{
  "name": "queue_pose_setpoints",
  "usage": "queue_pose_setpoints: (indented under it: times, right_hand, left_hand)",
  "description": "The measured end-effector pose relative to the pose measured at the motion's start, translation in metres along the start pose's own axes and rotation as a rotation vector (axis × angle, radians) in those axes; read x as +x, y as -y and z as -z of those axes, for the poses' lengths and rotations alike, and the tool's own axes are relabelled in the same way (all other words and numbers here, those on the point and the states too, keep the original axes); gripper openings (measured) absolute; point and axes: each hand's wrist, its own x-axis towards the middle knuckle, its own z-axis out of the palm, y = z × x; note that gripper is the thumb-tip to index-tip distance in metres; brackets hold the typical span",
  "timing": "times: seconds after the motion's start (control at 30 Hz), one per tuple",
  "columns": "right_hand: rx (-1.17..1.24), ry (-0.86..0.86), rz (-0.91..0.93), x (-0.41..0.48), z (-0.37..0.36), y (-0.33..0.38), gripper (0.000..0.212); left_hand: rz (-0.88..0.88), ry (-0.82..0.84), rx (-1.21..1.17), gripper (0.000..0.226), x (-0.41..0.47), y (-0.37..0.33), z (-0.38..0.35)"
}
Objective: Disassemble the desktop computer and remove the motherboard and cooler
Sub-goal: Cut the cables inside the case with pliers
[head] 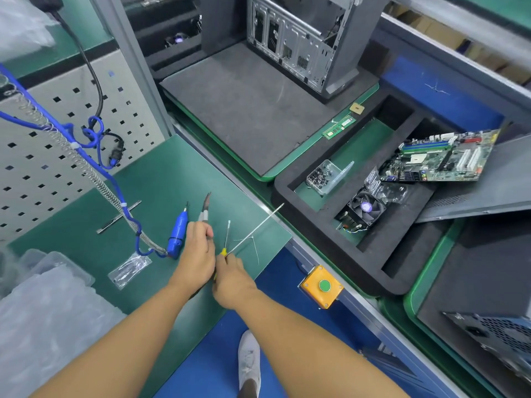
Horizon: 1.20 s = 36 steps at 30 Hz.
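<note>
A grey perforated panel (57,133) stands at the left behind the green mat (161,179), where 1 T-shaped metal bar (119,216) lies near a clear plastic bag (129,268). On the bench's edge sits a yellow box (311,282) with 1 green push button (324,285). Below, 1 white shoe (249,360) rests on the blue floor (207,366).

Honestly can't read any text here: the motherboard (439,158) and RAM stick (339,127) have markings, but they're way too blurry.

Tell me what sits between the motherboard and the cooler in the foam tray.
Head view: a clear plastic shell lies between the motherboard and the cooler.
</note>
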Motion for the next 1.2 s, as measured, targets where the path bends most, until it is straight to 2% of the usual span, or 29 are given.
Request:
queue_pose_setpoints:
  times: [0.07, 0.2, 0.33, 0.47, 0.53, 0.63, 0.7, 0.77, 0.83, 0.9, 0.97, 1.0, 1.03, 1.1, 1.13, 1.2]
  right_hand:
    - [-0.028, 0.043, 0.009, 0.001, 0.002, -0.003, 0.047]
    - [-0.056, 0.140, -0.019, 0.006, 0.006, 0.006, 0.045]
    - [0.061, 0.122, -0.075, 0.008, 0.009, 0.010, 0.044]
    - [0.316, -0.061, -0.091, 0.000, 0.014, -0.007, 0.038]
    - [0.454, -0.040, -0.116, -0.002, 0.019, -0.016, 0.043]
    - [0.445, 0.060, -0.036, -0.005, 0.024, -0.022, 0.057]
    - [0.477, 0.064, 0.016, -0.007, 0.025, -0.022, 0.048]
    - [0.592, -0.020, 0.014, -0.015, 0.029, -0.023, 0.034]
    - [0.679, -0.192, -0.035, -0.026, 0.035, -0.032, 0.032]
    - [0.764, -0.382, -0.126, -0.040, 0.044, -0.042, 0.024]
    - [0.916, -0.463, -0.183, -0.054, 0.058, -0.050, 0.015]
    - [0.972, -0.442, -0.180, -0.060, 0.067, -0.054, 0.017]
    - [0.998, -0.391, -0.166, -0.065, 0.077, -0.058, 0.028]
    - [1.026, -0.305, -0.151, -0.072, 0.098, -0.068, 0.077]
    - [1.068, -0.287, -0.160, -0.076, 0.107, -0.073, 0.093]
    - [1.216, -0.291, -0.156, -0.090, 0.127, -0.089, 0.094]
  left_hand:
    - [-0.052, -0.011, 0.011, 0.027, -0.001, -0.003, 0.002]
    - [0.017, -0.020, -0.069, 0.032, -0.006, -0.008, 0.000]
    - [0.109, -0.020, -0.136, 0.033, -0.010, -0.014, -0.003]
    - [0.147, -0.098, -0.186, 0.030, -0.009, -0.025, -0.005]
    - [0.127, -0.147, -0.191, 0.019, -0.010, -0.031, -0.004]
    - [0.103, -0.170, -0.224, 0.011, -0.011, -0.038, -0.005]
    - [0.094, -0.177, -0.226, 0.011, -0.013, -0.042, -0.006]
    - [0.104, -0.187, -0.242, 0.007, -0.014, -0.045, -0.005]
    - [0.129, -0.197, -0.274, 0.006, -0.013, -0.048, -0.006]
    - [0.156, -0.188, -0.285, 0.011, -0.011, -0.054, -0.009]
    - [0.145, -0.130, -0.270, 0.020, -0.011, -0.065, -0.018]
    - [0.118, -0.088, -0.261, 0.022, -0.013, -0.072, -0.025]
    - [0.082, -0.043, -0.257, 0.022, -0.015, -0.081, -0.034]
    - [-0.007, 0.044, -0.260, 0.015, -0.020, -0.101, -0.053]
    - [-0.057, 0.084, -0.264, 0.012, -0.023, -0.112, -0.064]
    - [-0.133, 0.161, -0.275, 0.008, -0.031, -0.136, -0.085]
